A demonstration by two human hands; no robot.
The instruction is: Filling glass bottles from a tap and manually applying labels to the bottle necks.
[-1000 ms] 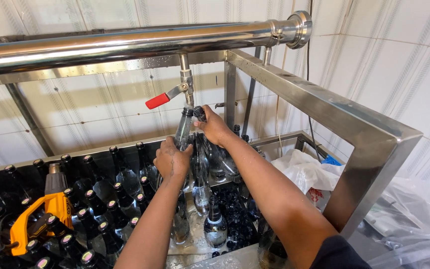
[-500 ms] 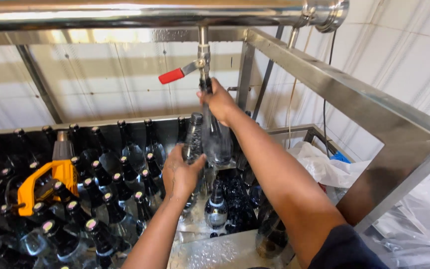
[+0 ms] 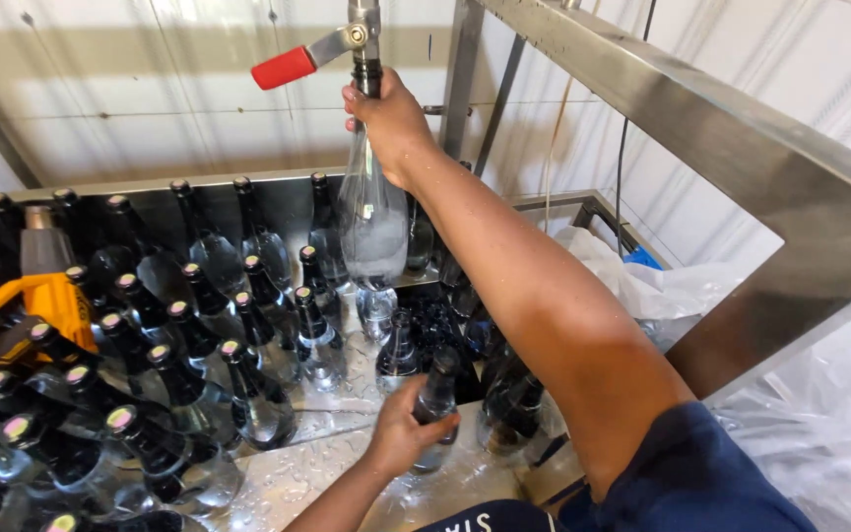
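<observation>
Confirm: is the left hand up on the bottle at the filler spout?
No, the left hand grips a lower bottle; the right hand holds the raised bottle.

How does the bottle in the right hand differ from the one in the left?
The raised bottle hangs at the filling nozzle, its neck gripped by the right hand; the lower bottle stands on the wet steel table, grasped by the left hand. The raised one looks paler. Both are glass.
</observation>
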